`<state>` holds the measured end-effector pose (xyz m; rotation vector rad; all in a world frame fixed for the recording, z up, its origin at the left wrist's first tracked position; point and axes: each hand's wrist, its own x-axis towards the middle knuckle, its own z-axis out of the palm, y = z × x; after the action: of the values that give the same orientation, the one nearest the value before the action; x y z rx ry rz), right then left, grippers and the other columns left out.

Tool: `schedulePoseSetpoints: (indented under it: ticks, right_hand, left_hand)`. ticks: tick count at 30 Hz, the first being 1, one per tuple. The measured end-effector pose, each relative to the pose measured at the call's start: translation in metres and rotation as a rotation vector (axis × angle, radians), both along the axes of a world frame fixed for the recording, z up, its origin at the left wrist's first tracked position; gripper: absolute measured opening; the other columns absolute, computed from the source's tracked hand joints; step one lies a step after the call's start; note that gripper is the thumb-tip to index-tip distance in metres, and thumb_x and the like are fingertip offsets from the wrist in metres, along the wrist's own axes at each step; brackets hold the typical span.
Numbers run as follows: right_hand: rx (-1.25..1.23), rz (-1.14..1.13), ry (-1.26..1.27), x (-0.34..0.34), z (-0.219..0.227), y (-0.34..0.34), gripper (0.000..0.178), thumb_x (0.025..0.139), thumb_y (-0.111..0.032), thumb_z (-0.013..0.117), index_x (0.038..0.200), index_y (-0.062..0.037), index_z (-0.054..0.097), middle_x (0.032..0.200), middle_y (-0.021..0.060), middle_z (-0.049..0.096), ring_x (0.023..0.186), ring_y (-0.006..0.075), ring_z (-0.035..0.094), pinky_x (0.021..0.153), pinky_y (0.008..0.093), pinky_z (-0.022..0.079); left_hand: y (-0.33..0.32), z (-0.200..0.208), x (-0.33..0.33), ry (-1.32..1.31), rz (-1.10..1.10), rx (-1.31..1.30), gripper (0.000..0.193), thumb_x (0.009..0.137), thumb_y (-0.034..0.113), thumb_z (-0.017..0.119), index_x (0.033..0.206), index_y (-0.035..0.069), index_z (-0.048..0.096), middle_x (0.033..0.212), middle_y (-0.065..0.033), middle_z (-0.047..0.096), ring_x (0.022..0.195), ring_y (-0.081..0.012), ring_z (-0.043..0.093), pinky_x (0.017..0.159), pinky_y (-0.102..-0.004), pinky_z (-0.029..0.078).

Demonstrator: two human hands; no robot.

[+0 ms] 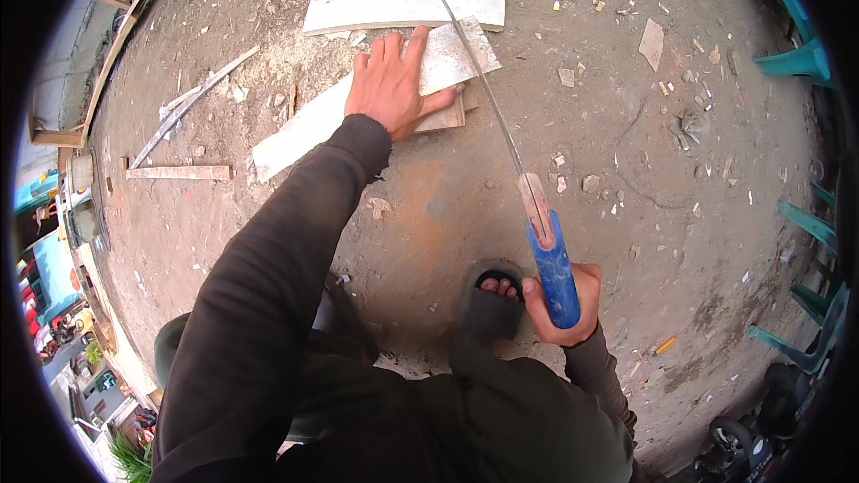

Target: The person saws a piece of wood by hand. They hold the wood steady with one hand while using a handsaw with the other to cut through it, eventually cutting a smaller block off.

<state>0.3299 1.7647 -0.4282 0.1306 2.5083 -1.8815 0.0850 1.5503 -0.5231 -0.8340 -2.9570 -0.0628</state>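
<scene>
A long white board [304, 128] lies slanted on the ground ahead of me. My left hand [386, 85] presses down on it with fingers spread, the thumb out toward its near edge. Under the board shows a brown piece of wood [445, 118]. My right hand [582, 304] is wrapped round the blue handle of a handsaw [512, 150]. The saw's thin blade points away from me and crosses the board's right end; whether its teeth touch the board I cannot tell. Just beyond lies a second, slightly curved white board [403, 7].
Narrow wood strips [179, 173] lie on the dirt at the left. Wood chips and sawdust [277, 58] are scattered about. Green plastic chairs [796, 61] stand along the right edge. My sandalled foot [495, 304] is close to the saw handle.
</scene>
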Motion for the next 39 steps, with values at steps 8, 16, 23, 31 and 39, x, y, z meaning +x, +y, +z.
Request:
schedulePoseSetpoints:
  ticks: [8,16,23,31,39]
  right_hand:
    - [0.028,0.03,-0.035,0.044,-0.004,0.021,0.019,0.074,-0.007,0.072,0.065,-0.0046,0.056,0.053,0.0082,0.051,0.044,0.0258,0.052,0.049,0.0357,0.041]
    - [-0.028,0.067,-0.056,-0.009,-0.009,-0.004,0.007,0.077,-0.002,0.069,0.072,0.0005,0.064,0.058,0.0121,0.062,0.049,0.0286,0.063,0.051,0.0333,0.049]
    - [0.053,0.043,-0.028,0.029,0.01,0.017,0.021,0.079,-0.008,0.07,0.065,-0.0047,0.054,0.054,0.008,0.048,0.045,0.0264,0.05,0.049,0.0354,0.038]
    - [0.048,0.038,0.008,0.015,-0.005,0.006,0.016,0.078,-0.005,0.069,0.068,-0.0032,0.057,0.057,0.0101,0.054,0.048,0.029,0.056,0.051,0.035,0.042]
    - [0.075,0.087,-0.031,-0.011,-0.016,-0.009,0.006,0.077,-0.001,0.07,0.074,-0.0001,0.065,0.067,0.0137,0.068,0.056,0.0279,0.07,0.054,0.0329,0.052]
  left_hand:
    - [-0.005,0.005,-0.004,0.012,-0.01,0.011,0.087,0.089,0.063,0.062,0.149,0.004,0.039,0.111,-0.0149,0.05,0.104,-0.0295,0.051,0.092,-0.0453,0.04]
    - [-0.002,0.006,-0.005,-0.056,0.045,0.015,0.089,0.088,0.065,0.061,0.149,0.004,0.04,0.113,-0.0156,0.051,0.105,-0.029,0.05,0.093,-0.0439,0.04]
    - [-0.004,0.005,-0.002,-0.01,0.006,0.0,0.089,0.089,0.065,0.061,0.151,0.005,0.038,0.114,-0.0165,0.051,0.106,-0.029,0.05,0.093,-0.0431,0.04]
    - [-0.001,0.008,-0.001,-0.019,-0.013,-0.005,0.088,0.088,0.063,0.063,0.15,0.005,0.039,0.115,-0.016,0.052,0.109,-0.0295,0.051,0.094,-0.0445,0.04]
    - [0.0,0.005,-0.006,-0.026,0.051,0.07,0.089,0.087,0.063,0.064,0.15,0.005,0.039,0.115,-0.0158,0.051,0.108,-0.0294,0.052,0.094,-0.0441,0.04]
